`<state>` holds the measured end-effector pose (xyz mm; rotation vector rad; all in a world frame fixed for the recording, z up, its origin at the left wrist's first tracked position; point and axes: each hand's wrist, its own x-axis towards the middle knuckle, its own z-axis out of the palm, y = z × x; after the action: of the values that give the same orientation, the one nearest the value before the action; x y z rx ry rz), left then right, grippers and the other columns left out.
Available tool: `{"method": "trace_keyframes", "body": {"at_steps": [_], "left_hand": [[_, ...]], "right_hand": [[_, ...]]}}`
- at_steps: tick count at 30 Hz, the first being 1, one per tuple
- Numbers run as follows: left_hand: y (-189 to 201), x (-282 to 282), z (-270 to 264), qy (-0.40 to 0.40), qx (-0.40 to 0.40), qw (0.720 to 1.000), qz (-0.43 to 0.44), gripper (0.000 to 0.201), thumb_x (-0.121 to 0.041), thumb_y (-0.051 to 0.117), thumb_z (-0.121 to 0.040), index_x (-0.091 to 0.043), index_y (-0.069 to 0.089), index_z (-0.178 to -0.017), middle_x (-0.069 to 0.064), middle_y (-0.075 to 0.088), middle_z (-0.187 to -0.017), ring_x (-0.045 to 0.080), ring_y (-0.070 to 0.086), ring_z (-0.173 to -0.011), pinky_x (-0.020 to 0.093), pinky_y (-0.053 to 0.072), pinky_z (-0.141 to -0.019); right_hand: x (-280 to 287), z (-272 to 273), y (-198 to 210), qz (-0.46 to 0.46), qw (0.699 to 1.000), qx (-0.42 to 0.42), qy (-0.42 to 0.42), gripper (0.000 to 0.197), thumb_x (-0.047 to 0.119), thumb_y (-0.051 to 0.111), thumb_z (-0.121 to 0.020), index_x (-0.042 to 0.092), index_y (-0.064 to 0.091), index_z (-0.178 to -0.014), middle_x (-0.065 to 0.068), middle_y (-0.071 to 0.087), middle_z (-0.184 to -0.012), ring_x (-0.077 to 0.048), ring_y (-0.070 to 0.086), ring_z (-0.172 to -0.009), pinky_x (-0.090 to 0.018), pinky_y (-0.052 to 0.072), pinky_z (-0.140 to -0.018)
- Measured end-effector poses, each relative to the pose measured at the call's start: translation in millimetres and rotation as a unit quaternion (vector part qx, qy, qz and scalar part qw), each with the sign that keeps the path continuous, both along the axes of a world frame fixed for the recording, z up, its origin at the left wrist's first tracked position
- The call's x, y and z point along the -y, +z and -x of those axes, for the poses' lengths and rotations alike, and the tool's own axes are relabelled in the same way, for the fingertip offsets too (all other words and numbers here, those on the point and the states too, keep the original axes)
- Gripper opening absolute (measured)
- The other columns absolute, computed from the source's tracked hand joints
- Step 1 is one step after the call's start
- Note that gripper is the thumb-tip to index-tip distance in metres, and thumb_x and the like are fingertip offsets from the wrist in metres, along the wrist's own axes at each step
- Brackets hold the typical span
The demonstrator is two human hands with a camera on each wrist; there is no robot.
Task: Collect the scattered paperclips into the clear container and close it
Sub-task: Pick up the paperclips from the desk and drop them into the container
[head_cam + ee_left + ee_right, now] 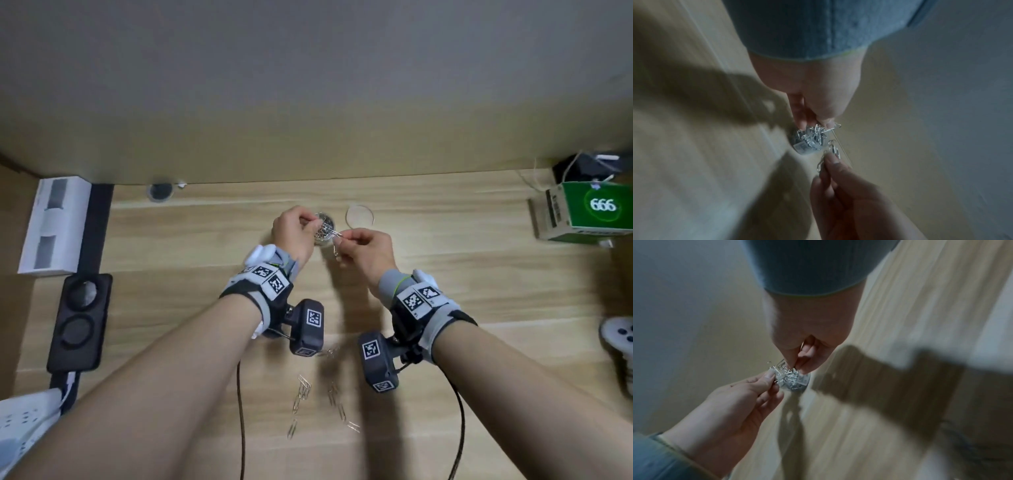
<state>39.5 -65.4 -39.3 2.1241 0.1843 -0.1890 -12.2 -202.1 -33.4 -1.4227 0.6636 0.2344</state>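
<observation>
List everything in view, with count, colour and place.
clear container: one, full of silver clips, desk centre.
lid: one, clear, right of the container.
loose paperclips: several, silver, near desk edge.
held paperclips: a few, silver, between both hands.
green box: one, far right.
white box: one, far left.
black case: one, left.
left hand: pinches clips over the container.
right hand: pinches clips.
</observation>
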Motion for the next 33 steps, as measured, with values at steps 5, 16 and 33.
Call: {"method": "trace_keyframes", "body": {"at_steps": [5,16,33], "left_hand": [[-3,1,-13,0.003,0.007,1.000,-0.019,0.005,-0.019,0.076,-0.078,-0.017,0.072,-0.081,-0.003,0.071,-0.075,0.012,0.064,-0.066,0.024,0.051,-0.061],[-4,-2,-9,-0.007,0.032,0.998,0.050,0.005,-0.008,0.069,-0.080,-0.012,0.072,-0.079,-0.002,0.066,-0.084,0.000,0.059,-0.060,0.008,0.042,-0.058],[-1,-23,15,-0.015,0.041,0.998,0.036,0.030,0.009,0.049,-0.074,-0.008,0.071,-0.085,0.006,0.069,-0.092,0.024,0.065,-0.081,0.031,0.053,-0.076]], "right_hand": [[-4,-33,-5,0.020,1.000,0.010,-0.022,0.006,0.001,0.073,-0.084,0.005,0.069,-0.083,-0.008,0.065,-0.069,-0.015,0.058,-0.058,-0.027,0.054,-0.061],[-4,-48,-17,0.041,0.998,0.015,-0.036,0.007,-0.002,0.075,-0.080,0.002,0.071,-0.084,-0.013,0.070,-0.079,-0.024,0.066,-0.072,-0.036,0.061,-0.074],[11,-8,-1,0.079,0.995,0.021,-0.052,0.020,-0.013,0.063,-0.082,0.007,0.068,-0.082,-0.007,0.065,-0.072,-0.012,0.055,-0.055,-0.017,0.049,-0.055]]}}
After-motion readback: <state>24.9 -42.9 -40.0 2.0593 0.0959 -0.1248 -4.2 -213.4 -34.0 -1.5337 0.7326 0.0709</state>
